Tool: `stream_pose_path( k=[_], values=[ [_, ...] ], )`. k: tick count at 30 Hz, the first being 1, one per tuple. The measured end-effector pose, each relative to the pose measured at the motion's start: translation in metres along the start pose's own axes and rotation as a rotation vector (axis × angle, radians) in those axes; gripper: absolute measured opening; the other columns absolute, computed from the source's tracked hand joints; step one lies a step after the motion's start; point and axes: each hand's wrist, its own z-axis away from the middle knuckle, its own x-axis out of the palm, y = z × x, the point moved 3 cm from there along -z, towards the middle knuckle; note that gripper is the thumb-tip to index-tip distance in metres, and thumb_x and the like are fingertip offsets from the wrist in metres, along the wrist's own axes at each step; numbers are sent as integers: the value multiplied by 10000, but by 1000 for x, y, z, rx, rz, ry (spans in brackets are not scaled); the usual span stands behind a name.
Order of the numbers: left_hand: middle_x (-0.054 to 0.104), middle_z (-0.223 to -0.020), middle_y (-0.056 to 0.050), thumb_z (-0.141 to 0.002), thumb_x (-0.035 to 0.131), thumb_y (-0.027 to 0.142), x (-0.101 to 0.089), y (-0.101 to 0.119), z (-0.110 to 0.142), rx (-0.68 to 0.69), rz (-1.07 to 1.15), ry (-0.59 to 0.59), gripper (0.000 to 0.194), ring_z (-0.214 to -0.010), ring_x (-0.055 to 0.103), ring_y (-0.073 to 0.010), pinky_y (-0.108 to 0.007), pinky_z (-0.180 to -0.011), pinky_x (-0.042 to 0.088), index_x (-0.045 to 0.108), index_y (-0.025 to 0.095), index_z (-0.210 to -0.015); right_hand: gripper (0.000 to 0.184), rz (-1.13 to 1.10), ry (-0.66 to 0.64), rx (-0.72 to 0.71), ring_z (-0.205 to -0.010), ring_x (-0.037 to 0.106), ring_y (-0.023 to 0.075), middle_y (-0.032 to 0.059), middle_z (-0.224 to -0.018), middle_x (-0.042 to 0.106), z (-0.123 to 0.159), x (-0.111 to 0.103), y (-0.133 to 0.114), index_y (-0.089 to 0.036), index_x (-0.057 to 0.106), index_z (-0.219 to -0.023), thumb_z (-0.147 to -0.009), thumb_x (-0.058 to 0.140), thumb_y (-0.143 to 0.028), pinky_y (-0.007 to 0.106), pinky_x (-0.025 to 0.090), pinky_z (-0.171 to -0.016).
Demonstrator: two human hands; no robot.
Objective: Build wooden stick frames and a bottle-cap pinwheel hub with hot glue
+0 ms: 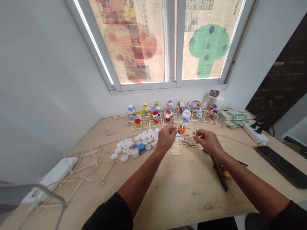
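**While the left hand (166, 138) and right hand (209, 142) meet at centre frame, a bottle-cap tower (181, 123) stands between them**

Orange, blue and white caps sit on a thin stick. Both hands' fingers are pinched together, seemingly on slim sticks, though the view is too small to be sure. Loose wooden sticks (185, 142) lie just below; white bottle caps (134, 143) heap left of centre.

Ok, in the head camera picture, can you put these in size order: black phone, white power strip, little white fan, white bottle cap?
1. Black phone
2. White power strip
3. Little white fan, though it sits farther away, so it and the strip are unsure
4. White bottle cap, smallest
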Motion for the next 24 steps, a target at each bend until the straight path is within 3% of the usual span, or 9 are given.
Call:
stream_pose_path(
  k=[12,19,24],
  values=[
    [659,-611,-12,-693,566,153,46,-36,-80,-56,-52,50,144,-566,608,-125,-222,-547,486,677,134,-782,55,-67,-67,55,-565,613,120,-9,-581,650,-89,10,54,-166,616,-663,-692,569,-165,198,433,-543],
    [667,-619,-26,-690,547,118,65,-62,-109,-94,-118,48,152,-589,617,-137,-239,-579,492,679,138,-761,63,-43,-82,117,-552,599,114,-13,-556,649,-127,27,86,-160,628,-643,-679,581,-140,197,425,-540],
    [680,-651,-28,-688,553,113,74,-72,-122,-115,-166,48,148,-639,629,-148,-243,-594,489,681,155,-748,87,-5,-129,172,-570,605,112,-2,-576,650,-144,36,102,-141,643,-704,-758,585,-177,196,423,-519]
  ],
)
